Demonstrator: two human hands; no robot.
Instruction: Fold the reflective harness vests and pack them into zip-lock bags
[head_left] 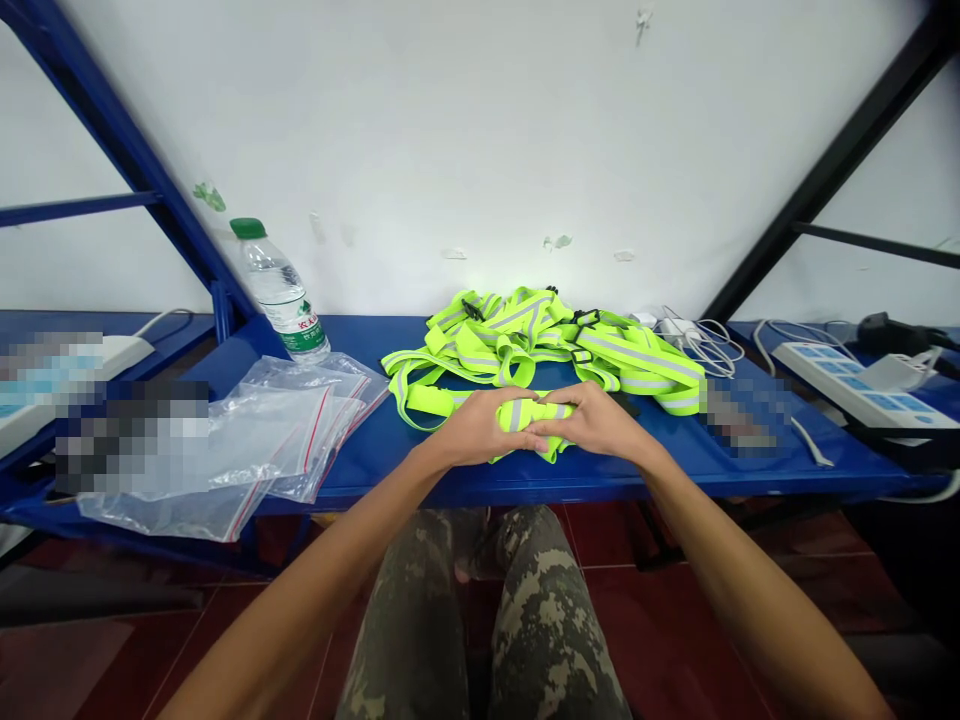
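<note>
My left hand (480, 428) and my right hand (592, 420) meet at the front of the blue shelf (375, 450). Between them both hands grip a folded neon-yellow reflective strap (536, 418), its grey stripe showing between my fingers. The strap's lower end hangs below my hands, and part of it is hidden by my fingers. Just behind, a tangled heap of neon-yellow reflective vests with silver bands (525, 345) lies on the shelf, and one loop of it reaches close to my left hand.
Clear zip bags (300, 430) lie to the left, with a water bottle (281, 290) standing behind them. White cables (701, 345) and a power strip (862, 395) sit to the right. A white wall rises behind the shelf, and blue and black frame struts stand at both sides.
</note>
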